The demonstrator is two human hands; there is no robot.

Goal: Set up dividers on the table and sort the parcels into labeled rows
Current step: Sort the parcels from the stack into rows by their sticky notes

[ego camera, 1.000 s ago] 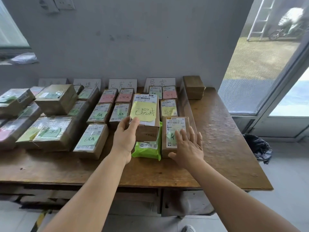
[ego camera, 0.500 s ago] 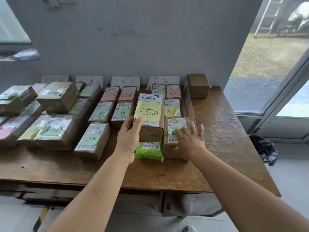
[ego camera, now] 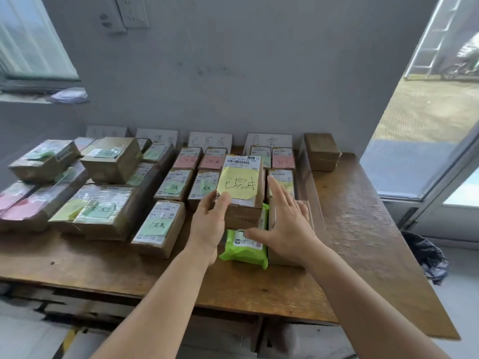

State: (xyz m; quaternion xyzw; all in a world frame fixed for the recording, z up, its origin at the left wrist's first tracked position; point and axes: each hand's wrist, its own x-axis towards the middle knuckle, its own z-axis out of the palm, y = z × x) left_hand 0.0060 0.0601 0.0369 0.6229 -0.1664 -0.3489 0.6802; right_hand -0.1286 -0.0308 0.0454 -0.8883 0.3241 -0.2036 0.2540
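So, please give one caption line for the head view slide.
Left hand holds a yellow-noted box above a green packet; right hand rests open beside it.

A grey plastered wall (ego camera: 259, 73) backs a worn wooden table (ego camera: 363, 242), with a white socket plate (ego camera: 132, 11) high on it. A frosted window (ego camera: 28, 42) sits at the left. At the right, a glass door (ego camera: 427, 120) admits daylight from a yard where a ladder (ego camera: 435, 35) leans. The floor (ego camera: 461, 307) is pale.
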